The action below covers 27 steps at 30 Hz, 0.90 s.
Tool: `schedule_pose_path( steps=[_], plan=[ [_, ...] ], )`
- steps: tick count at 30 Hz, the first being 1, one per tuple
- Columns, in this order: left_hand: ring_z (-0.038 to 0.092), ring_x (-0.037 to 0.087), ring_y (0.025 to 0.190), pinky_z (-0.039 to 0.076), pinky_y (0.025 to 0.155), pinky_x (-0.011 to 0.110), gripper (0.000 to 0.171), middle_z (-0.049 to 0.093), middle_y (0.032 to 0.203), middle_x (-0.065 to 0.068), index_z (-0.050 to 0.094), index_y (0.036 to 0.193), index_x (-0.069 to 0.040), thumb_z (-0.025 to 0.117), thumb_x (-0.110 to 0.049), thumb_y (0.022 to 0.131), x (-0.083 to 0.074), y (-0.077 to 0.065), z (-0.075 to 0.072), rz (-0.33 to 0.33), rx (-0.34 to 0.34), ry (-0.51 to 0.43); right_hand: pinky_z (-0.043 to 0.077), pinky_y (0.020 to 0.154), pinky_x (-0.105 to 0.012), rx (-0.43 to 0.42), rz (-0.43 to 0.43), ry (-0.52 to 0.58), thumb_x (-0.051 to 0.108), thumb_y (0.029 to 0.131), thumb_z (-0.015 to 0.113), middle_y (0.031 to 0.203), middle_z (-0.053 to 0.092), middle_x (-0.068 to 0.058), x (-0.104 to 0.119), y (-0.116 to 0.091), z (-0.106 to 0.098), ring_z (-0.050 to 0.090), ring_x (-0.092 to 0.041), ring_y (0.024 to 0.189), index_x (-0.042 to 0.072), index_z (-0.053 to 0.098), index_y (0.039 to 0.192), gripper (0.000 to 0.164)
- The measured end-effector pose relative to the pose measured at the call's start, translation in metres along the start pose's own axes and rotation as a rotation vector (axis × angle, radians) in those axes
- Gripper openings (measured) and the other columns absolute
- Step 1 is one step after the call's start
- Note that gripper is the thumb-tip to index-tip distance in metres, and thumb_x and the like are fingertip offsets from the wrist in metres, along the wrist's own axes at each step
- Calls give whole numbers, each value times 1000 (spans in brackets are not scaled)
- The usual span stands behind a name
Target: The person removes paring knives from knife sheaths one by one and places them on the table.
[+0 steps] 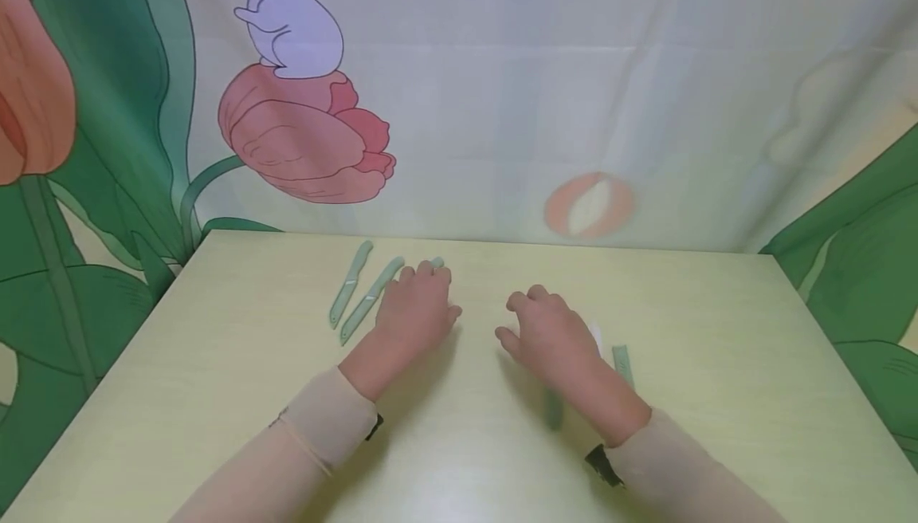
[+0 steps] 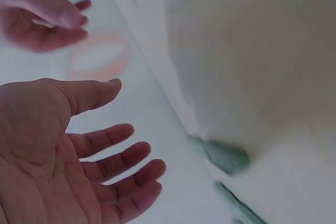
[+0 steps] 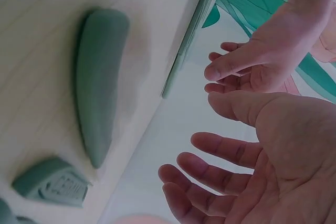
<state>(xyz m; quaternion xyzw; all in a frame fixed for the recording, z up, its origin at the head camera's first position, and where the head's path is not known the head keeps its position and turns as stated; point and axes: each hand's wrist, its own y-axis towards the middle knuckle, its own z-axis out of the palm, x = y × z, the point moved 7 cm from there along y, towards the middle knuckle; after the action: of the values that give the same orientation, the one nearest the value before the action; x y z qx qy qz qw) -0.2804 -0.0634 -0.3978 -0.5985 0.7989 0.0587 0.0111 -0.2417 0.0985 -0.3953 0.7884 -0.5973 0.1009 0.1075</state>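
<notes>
In the head view my left hand (image 1: 417,304) hovers over the table with loosely bent fingers and an empty palm. It partly covers a slim green knife (image 1: 436,262). Two similar green knives, a far-left one (image 1: 350,285) and a middle one (image 1: 371,301), lie slanted beside it, each with a pale band. My right hand (image 1: 555,336) is also empty, its fingers relaxed and spread. Under and beside it lie a smooth green handle-like piece (image 3: 102,82), a green piece with raised lettering (image 3: 56,183) and a white piece (image 1: 597,338), mostly hidden by the hand.
The pale wooden table (image 1: 237,395) ends at a printed curtain (image 1: 466,108) hanging behind its back edge. A dark band (image 1: 605,465) shows at the right sleeve cuff, and another dark piece (image 1: 374,426) at the left cuff.
</notes>
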Motion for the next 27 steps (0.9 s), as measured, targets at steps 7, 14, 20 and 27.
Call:
schedule_pose_path(
  steps=[7,14,20,27],
  plan=[
    [59,37,97,53,81,50,39,60,104,16,64,120,1,75,-30,100,26,18,4,-19,-25,42,58,83,-49,5,-9,-21,31,100,74,120,64,-14,10,5,5,63,-37,106,5,70,129,40],
    [56,36,101,51,86,51,35,59,108,17,63,120,1,71,-28,102,35,40,15,-14,-6,82,58,79,-49,7,-32,-57,32,100,74,116,64,-12,17,8,10,61,-36,100,6,71,127,38],
    [55,37,101,50,89,53,25,60,109,17,65,116,0,63,-21,104,34,57,25,-3,8,98,58,77,-49,18,-32,-71,33,100,74,112,64,-12,19,8,13,60,-34,96,7,71,125,37],
    [57,36,95,53,87,51,25,60,101,18,68,109,1,62,-23,106,29,72,26,16,26,204,57,76,-46,43,-30,-77,33,101,73,112,63,-11,20,7,16,59,-31,94,7,71,126,36]
  ],
)
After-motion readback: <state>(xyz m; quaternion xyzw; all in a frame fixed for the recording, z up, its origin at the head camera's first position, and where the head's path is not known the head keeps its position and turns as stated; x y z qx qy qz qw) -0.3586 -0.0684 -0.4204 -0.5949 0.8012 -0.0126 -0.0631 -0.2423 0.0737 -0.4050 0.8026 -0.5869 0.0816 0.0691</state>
